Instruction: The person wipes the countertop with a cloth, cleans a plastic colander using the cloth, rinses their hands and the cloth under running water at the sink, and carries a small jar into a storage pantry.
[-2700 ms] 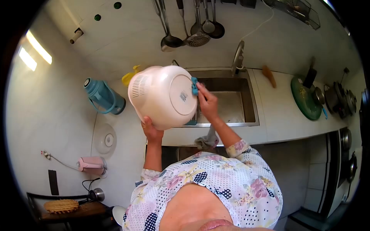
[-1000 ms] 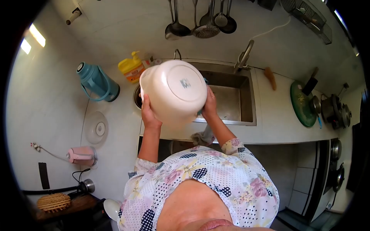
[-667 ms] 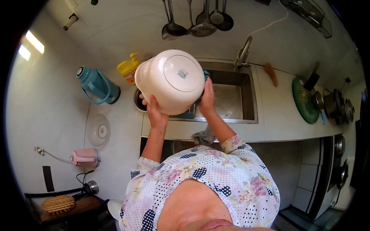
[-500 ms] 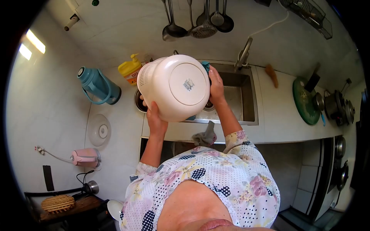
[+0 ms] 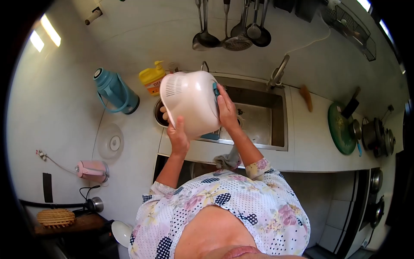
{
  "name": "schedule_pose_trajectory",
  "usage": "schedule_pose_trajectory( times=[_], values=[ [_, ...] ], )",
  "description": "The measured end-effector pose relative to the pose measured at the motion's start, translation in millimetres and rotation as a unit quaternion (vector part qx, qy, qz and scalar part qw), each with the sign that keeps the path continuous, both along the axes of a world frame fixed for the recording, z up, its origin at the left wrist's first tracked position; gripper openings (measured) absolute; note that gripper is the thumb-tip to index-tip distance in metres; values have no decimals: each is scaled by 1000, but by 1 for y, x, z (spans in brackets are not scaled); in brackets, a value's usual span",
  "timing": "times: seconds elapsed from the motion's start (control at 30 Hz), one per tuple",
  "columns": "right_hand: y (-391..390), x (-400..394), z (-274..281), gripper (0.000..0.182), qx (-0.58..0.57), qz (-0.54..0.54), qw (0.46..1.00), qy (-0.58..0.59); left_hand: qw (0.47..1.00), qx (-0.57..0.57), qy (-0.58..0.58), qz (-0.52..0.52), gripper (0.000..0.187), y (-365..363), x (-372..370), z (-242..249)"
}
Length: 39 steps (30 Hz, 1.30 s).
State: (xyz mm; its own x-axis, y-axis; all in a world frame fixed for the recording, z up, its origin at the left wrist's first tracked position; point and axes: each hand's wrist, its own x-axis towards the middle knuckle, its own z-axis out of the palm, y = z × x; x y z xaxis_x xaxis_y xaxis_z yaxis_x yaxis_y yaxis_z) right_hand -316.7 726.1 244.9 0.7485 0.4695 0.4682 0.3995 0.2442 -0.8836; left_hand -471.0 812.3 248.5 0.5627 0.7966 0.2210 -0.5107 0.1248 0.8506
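A white plastic washing bowl [image 5: 194,103] with drain slots near its rim is held tilted on its side above the left part of the sink [image 5: 276,129]. My left hand [image 5: 177,136] grips its rim, thumb on the outer wall and fingers curled around the edge. Against the bowl's base, my right hand [image 5: 227,108] presses a teal cloth [image 5: 216,90], mostly covered by the fingers. The inside of the bowl is turned away from me.
Left of the sink stand a yellow pump bottle [image 5: 152,78], a blue thermos [image 5: 115,91] and a clear lid [image 5: 110,141]. A grey cloth [image 5: 228,160] hangs at the front edge. Ladles [image 5: 208,39] hang above; a green board [image 5: 340,129] leans at right.
The bowl has turned so its base faces right and its slotted side shows more. My right hand has moved left and down across the base with the teal cloth.
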Motion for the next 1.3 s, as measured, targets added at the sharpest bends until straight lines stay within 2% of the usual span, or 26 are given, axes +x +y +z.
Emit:
schedule_pose_trajectory(
  times=[0.07,0.23,0.33,0.37,0.47,0.5,0.6,0.63,0.7,0.83,0.9,0.93,0.97,1.0,1.07,1.13,1.17,1.27,1.3],
  values=[
    [6,11,-4,40,-20,17,999,45,1000,15,19,15,37,-4,0,-7],
    [-15,-31,19,37,-9,95,990,-107,999,-13,-11,31,35,9,-2,9],
    [-26,-34,4,33,25,135,990,-7,997,37,53,35,34,22,-3,1],
    [-31,-30,2,30,40,132,988,66,994,59,85,31,33,23,-5,-2],
    [-30,-18,37,27,38,38,993,-106,989,35,137,-38,31,11,1,14],
    [-25,-20,54,27,56,53,988,-131,987,56,146,-43,31,-1,3,28],
    [-10,-25,73,27,-43,74,942,-324,988,51,121,-86,33,-11,11,15],
    [-7,-26,73,28,-52,67,925,-371,986,131,105,0,34,-15,19,13],
    [-5,-27,73,29,-69,55,882,-464,974,176,141,-3,34,-10,11,11],
    [-17,-25,59,27,-74,15,904,-422,933,287,214,19,34,-5,-3,10],
    [-18,-23,46,28,-71,-52,923,-373,920,346,173,67,32,-11,-4,11],
    [-18,-17,37,28,-67,-42,945,-318,910,376,151,90,32,-13,-4,12],
    [-17,-8,28,28,-63,-31,962,-263,873,424,233,57,29,-10,-12,14],
    [-18,-4,29,28,-60,-20,977,-205,895,389,210,51,29,-10,-12,14],
    [-19,-4,33,30,-71,7,975,-210,933,316,167,37,29,-11,-11,14],
    [-16,-20,47,31,-71,16,975,-211,925,323,195,32,28,-6,-11,17],
    [-13,-26,49,33,-76,-3,959,-274,920,332,206,30,29,-3,-9,15],
    [-4,-38,56,33,-106,-60,928,-352,916,330,225,-13,29,-2,-8,11],
    [2,-32,52,32,-85,-67,929,-354,916,325,231,-35,29,-3,-9,10]
  ],
)
